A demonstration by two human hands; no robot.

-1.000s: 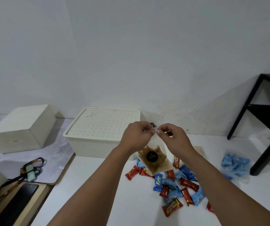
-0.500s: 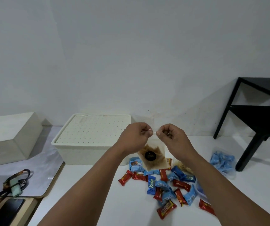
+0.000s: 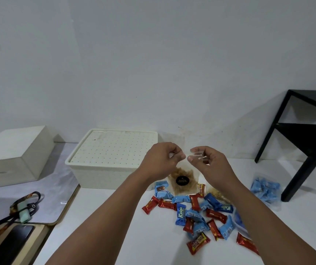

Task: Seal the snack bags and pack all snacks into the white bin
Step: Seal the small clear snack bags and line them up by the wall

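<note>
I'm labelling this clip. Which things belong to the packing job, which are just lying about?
Job: clear snack bag in both hands, loose candies, blue bag, lidded white bin.
Lying about: box, lanyard, phone, black table.

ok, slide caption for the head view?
Both hands pinch the clear snack bag's top above scattered red and blue wrapped candies.

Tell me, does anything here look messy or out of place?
Yes: the wrapped candies lie scattered in a loose heap on the white table rather than in the white bin, whose lid is on. Both hands, left hand and right hand, pinch the top of a clear snack bag.
</note>
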